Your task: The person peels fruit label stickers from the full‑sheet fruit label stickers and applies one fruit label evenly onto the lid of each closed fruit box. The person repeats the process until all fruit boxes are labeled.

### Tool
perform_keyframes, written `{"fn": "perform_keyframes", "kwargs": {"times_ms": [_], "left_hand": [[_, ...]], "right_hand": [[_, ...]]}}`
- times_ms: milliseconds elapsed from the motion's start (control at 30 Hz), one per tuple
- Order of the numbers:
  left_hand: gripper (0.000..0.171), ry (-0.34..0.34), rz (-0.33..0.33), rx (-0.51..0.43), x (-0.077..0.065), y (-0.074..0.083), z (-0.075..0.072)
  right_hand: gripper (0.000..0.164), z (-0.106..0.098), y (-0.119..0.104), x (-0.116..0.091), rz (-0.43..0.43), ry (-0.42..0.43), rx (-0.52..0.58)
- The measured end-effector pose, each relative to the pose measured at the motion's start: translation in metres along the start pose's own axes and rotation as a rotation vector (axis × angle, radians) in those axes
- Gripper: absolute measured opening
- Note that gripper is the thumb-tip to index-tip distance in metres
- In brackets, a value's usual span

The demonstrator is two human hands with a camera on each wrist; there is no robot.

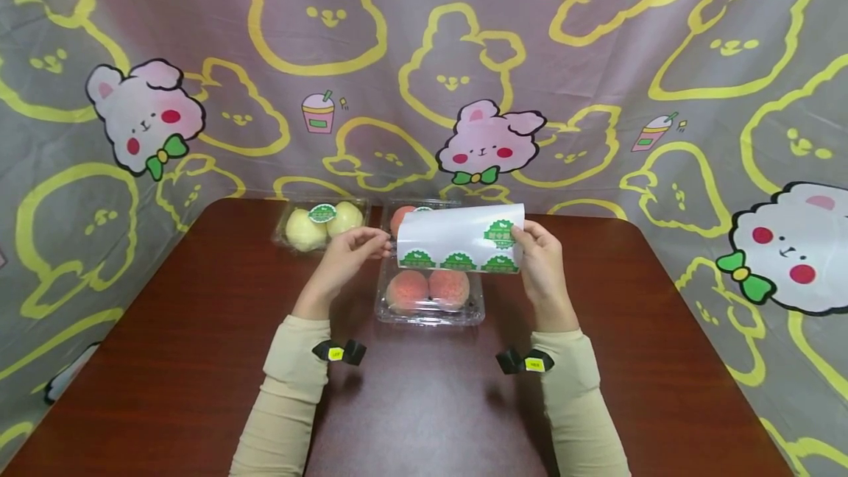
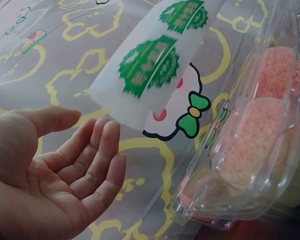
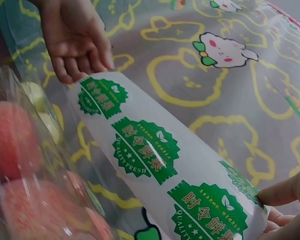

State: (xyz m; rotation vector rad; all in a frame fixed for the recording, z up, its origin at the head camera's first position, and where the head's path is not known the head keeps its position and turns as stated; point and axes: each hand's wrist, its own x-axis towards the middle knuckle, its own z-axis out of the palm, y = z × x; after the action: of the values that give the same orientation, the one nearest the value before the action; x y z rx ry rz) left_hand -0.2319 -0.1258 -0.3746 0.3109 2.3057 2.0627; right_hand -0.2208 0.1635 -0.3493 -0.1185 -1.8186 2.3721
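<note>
My right hand (image 1: 545, 263) pinches the right end of a white sheet of green stickers (image 1: 450, 232) between thumb and fingers. The sheet curves lengthwise, with green scalloped labels (image 3: 147, 150) facing the right wrist view. Near its left end is my left hand (image 1: 344, 260), palm turned up and fingers loosely bent; a gap shows between fingertips and sheet in the left wrist view. Below and behind the sheet stands a clear plastic box of peaches (image 1: 429, 290). The sheet hides the middle of that box.
At the back left, a second clear box holds pale yellow-green round fruit (image 1: 306, 230) with a green label (image 1: 322, 213) on its top. Both boxes stand on a dark brown table (image 1: 218, 300). A patterned curtain (image 1: 371, 13) hangs behind and beside the table.
</note>
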Motion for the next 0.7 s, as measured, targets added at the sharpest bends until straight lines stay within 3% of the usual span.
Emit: {"fn": "perform_keyframes", "kwargs": {"times_ms": [367, 700], "left_hand": [[0.033, 0.035, -0.035, 0.073, -0.003, 0.007, 0.007], [0.032, 0.017, -0.029, -0.001, -0.005, 0.008, 0.022]], "right_hand": [[0.013, 0.012, 0.007, -0.005, 0.009, -0.006, -0.01], [0.01, 0.017, 0.014, -0.006, -0.052, -0.005, -0.026]]}}
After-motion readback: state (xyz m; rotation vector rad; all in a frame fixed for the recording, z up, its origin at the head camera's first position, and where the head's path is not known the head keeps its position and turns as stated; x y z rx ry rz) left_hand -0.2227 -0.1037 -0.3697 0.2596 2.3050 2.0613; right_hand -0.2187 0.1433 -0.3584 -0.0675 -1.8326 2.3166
